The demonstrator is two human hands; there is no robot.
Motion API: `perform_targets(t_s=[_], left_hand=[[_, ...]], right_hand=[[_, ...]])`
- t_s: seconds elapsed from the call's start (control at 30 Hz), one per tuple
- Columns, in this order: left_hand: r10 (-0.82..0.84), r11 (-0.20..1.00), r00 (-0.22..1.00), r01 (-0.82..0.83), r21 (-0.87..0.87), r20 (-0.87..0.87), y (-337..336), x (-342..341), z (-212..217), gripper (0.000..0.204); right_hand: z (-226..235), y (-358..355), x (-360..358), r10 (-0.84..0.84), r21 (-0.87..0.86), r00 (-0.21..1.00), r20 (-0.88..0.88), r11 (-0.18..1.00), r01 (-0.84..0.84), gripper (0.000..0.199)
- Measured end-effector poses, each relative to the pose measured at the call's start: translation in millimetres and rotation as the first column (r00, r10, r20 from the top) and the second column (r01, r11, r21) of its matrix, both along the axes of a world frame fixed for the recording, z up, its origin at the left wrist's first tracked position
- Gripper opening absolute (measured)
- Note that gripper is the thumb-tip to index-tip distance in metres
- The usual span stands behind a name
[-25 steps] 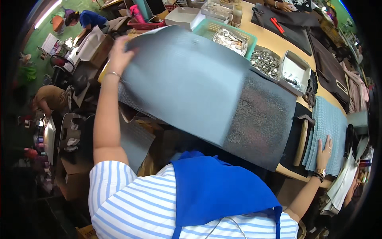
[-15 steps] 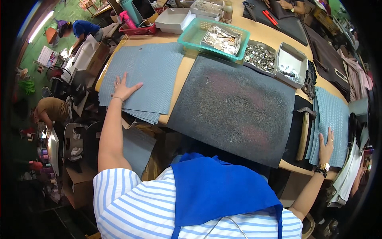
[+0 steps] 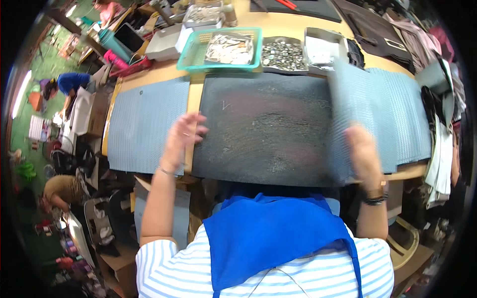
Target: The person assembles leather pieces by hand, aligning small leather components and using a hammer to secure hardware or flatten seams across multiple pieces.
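My left hand [image 3: 185, 136] hovers between the left stack of blue-grey textured sheets [image 3: 141, 129] and the dark worn mat [image 3: 268, 107]. Its fingers are apart and hold nothing, though slightly blurred. With my right hand [image 3: 363, 156] I grip one blue-grey textured sheet [image 3: 355, 102] by its near part, raised and tilted over the mat's right edge. Motion smears both that sheet and my fingers. More such sheets [image 3: 407, 116] lie fanned at the right of the table. The hammer seen earlier is hidden now.
Behind the mat stand a turquoise basket [image 3: 185, 55] with pale flat pieces, a tray of small metal studs [image 3: 284, 55] and a white box [image 3: 312, 44]. A red-handled tool [image 3: 287, 4] lies farther back. Dark material [image 3: 375, 30] covers the far right. People work at the left.
My left hand has come off the left stack and moved right, toward the mat. My right hand has lifted a sheet from the right stack and brought it left. The view has shifted.
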State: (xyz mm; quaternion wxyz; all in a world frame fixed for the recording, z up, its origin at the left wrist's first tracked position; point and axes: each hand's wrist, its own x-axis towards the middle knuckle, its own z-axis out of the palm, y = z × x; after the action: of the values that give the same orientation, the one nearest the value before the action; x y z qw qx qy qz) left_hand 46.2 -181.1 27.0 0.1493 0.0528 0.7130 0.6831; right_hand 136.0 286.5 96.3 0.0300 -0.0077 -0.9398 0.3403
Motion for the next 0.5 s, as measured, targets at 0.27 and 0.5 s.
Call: perform_targets(t_s=[0.27, 0.5], left_hand=[[-0.113, 0.993, 0.961, 0.106, 0.042, 0.251, 119, 40, 1, 0.070], [-0.150, 0.979, 0.989, 0.150, -0.134, 0.016, 77, 29, 5, 0.061]], right_hand=[[-50, -47, -181, 0.266, 0.303, 0.910, -0.318, 0.938, -0.168, 0.038], [-44, -67, -273, 0.101, 0.631, 0.990, 0.099, 0.763, -0.141, 0.028]])
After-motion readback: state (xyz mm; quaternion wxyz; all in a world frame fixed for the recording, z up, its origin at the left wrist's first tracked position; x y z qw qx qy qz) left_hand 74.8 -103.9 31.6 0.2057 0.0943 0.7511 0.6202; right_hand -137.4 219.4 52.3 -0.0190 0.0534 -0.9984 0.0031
